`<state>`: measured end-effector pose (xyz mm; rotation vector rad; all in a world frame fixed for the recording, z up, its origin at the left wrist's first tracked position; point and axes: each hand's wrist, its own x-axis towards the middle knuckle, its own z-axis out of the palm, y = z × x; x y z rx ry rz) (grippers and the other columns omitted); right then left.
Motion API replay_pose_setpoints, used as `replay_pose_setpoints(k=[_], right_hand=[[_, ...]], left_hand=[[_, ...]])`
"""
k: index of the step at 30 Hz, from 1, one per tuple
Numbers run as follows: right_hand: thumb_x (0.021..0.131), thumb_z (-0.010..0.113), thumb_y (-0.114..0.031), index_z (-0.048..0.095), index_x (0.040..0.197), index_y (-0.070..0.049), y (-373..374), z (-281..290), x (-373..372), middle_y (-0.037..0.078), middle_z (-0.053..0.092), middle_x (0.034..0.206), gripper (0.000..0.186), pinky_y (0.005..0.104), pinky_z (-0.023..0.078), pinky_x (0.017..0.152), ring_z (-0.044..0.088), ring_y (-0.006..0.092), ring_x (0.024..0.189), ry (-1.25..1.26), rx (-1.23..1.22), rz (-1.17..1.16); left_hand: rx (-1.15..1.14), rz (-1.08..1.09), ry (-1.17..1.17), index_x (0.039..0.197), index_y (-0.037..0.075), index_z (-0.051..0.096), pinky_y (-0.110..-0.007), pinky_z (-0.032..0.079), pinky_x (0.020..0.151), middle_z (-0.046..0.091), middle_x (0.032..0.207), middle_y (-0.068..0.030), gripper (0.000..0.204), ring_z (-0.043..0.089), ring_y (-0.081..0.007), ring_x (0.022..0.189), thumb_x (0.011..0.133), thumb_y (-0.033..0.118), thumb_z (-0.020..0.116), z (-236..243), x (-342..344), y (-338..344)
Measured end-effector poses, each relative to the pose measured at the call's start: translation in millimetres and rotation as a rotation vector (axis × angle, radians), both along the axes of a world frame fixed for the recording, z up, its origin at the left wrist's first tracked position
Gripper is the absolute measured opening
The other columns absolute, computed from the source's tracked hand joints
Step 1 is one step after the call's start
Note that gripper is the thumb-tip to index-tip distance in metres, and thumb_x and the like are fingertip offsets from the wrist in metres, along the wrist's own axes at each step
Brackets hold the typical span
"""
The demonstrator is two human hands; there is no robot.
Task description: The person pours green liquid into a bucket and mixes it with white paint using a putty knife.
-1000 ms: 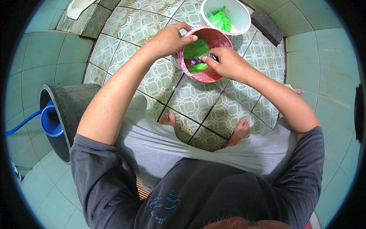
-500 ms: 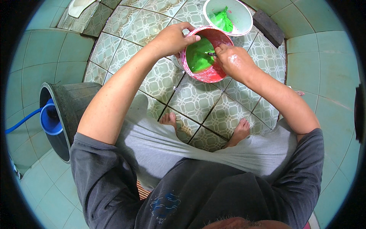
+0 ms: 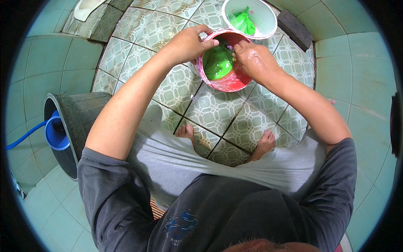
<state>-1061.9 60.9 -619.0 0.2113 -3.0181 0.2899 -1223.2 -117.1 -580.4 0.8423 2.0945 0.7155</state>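
My left hand [image 3: 189, 44] is closed around the far left rim of a red bucket [image 3: 239, 80] with a whitish, smeared outside. The bucket leans so that its mouth faces me, and bright green liquid [image 3: 216, 65] lies inside. At the bucket's right side, my right hand [image 3: 254, 61] reaches in over the rim, fingers pinched together above the liquid. Only a small glint shows at those fingertips, so what they grip is hard to make out. A whitish smear marks the back of that hand.
Beyond the red bucket stands a white tub [image 3: 262, 29] with a green plastic bag [image 3: 244, 22] inside. A dark block [image 3: 295, 30] lies against the right wall. To my left is a large dark bucket [image 3: 86, 109] holding a blue dipper [image 3: 57, 134]. Patterned tiles [image 3: 218, 111] cover the floor.
Inside the bucket, my right hand has shifted slightly left and away from me, and the green liquid has swirled. The left hand keeps its hold on the rim.
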Motion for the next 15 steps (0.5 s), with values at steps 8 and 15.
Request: replay_pose_setpoints(k=[8,15], right_hand=[[0.092,0.066,-0.027,0.071,0.092,0.004,0,2,2,0.025,0.069,0.080,0.032,0.0479,0.055,0.073,0.068,0.0409,0.078,-0.355,-0.257,-0.172],[0.092,0.066,-0.033,0.072,0.093,0.003,-9,14,1,0.026,0.069,0.084,0.037,0.0491,0.053,0.077,0.068,0.0423,0.081,-0.470,-0.558,-0.263]], left_hand=[[0.011,0.020,-0.020,0.129,0.005,0.060,-0.035,0.062,0.059,0.068,0.087,-0.0142,0.050,0.071,-0.0211,0.068,0.094,0.037,0.072,2,3,-1],[-0.001,0.038,-0.003,0.128,0.006,0.061,-0.036,0.060,0.061,0.073,0.089,-0.0163,0.051,0.072,-0.0224,0.066,0.091,0.039,0.074,1,3,-1]])
